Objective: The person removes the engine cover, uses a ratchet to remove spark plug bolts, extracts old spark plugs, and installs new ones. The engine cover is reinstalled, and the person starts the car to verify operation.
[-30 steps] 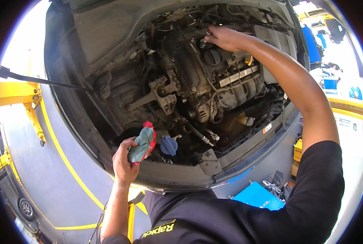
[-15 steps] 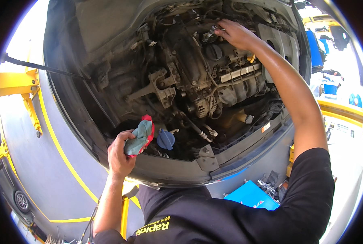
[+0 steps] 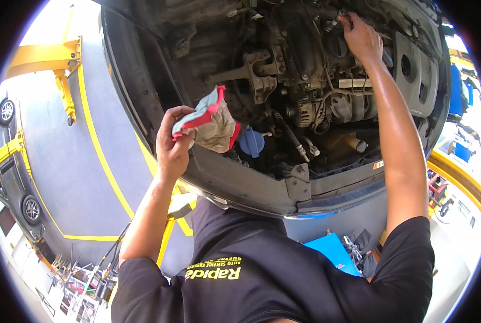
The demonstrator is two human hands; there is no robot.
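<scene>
Workshop floor, grey with yellow lane markings (image 3: 92,129), shows beyond the left hand, and a raised car fills the view overhead with its engine bay (image 3: 305,91) open from below.

Left hand (image 3: 171,144): closed in a fist around a crumpled rag (image 3: 211,123), red, grey-green and off-white, held just below the front edge of the bay. A blue round cap (image 3: 251,142) sits just beside the rag, on the side toward the right arm.

Right hand (image 3: 361,37): reached deep into the bay, well apart from the left, fingers curled at a small metal fitting (image 3: 336,21) among hoses. Whether the fingers are clamped on it or only touching cannot be told.

Handling, judged from appearance:
- Rag: light, soft, fully compliant; likely oily, so bunch it in the palm as shown. Loose corners may snag on brackets.
- Fitting: rigid, small, probably greasy and slippery. Grip with fingertips around its body; surrounding hoses and wiring appear delicate and leave little clearance.
</scene>
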